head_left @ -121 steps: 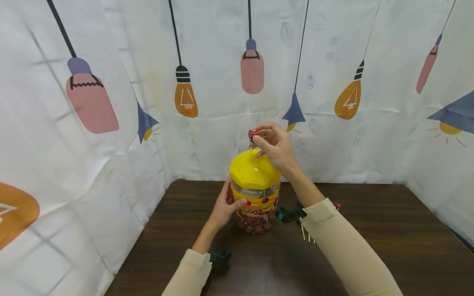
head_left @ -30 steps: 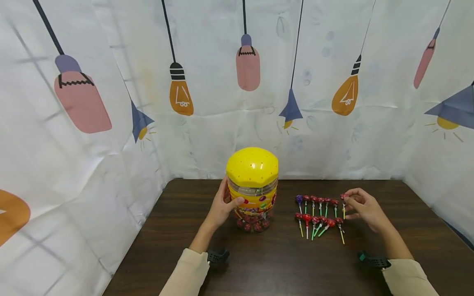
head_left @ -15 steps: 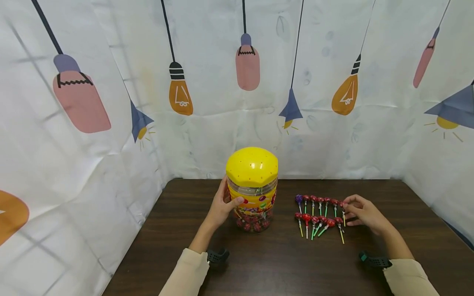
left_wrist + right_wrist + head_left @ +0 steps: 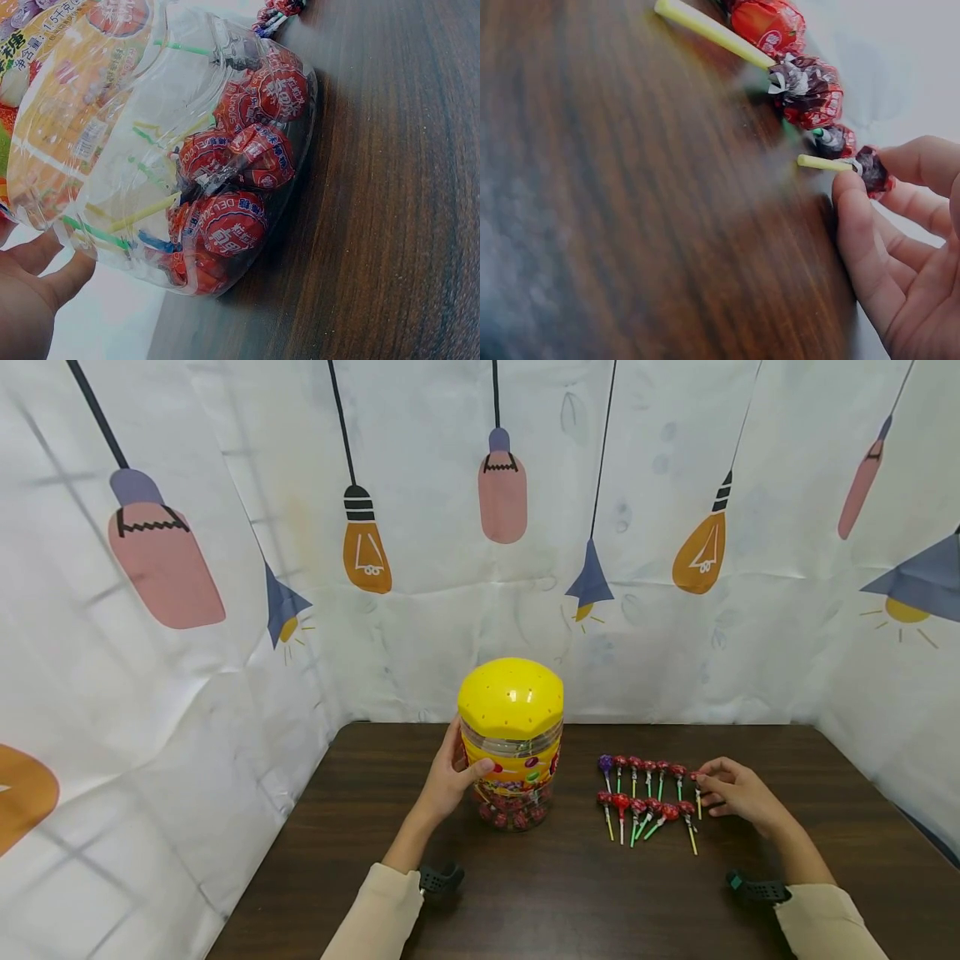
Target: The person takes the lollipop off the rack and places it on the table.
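Observation:
A clear jar (image 4: 517, 750) with a domed yellow lid (image 4: 511, 697) stands upright on the table. My left hand (image 4: 447, 782) grips its left side, thumb across the front label. Red-wrapped lollipops (image 4: 232, 223) lie at the jar's bottom in the left wrist view. At the right end of the back row, my right hand (image 4: 738, 792) pinches a red-wrapped lollipop (image 4: 871, 172) by its head between thumb and forefinger. Its yellow stick (image 4: 699, 808) points toward me. The other fingers are partly hidden in the head view.
Two rows of lollipops lie right of the jar, heads away from me. A purple lollipop (image 4: 605, 763) begins the back row; a red one (image 4: 621, 802) lies in the front row. The dark wooden table (image 4: 570, 893) meets a white printed curtain (image 4: 442, 643) behind.
My right hand has brought the lollipop from above the jar's lid to the back row's right end and lowered it beside the others. My left hand has stayed on the jar.

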### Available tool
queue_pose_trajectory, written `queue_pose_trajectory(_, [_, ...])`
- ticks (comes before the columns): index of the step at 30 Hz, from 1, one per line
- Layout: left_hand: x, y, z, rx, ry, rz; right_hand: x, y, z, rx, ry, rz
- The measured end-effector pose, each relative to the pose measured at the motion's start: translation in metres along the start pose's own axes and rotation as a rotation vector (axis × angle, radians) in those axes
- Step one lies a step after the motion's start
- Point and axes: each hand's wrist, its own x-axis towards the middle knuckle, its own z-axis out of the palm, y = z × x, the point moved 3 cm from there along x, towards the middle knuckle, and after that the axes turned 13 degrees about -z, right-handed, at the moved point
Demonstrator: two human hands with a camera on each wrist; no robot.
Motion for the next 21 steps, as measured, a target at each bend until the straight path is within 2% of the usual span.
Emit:
queue_pose_trajectory(15, [-0.0001,0.0002,-0.0006,0.005,0.002,-0.008,0.0026,-0.0069,0.0035,-0.078,0.011,0.102])
queue_pose_trajectory(21, [-0.0013,0.0,-0.001,0.013,0.007,-0.01,0.0033,-0.0047,0.002,-0.063,-0.004,0.122])
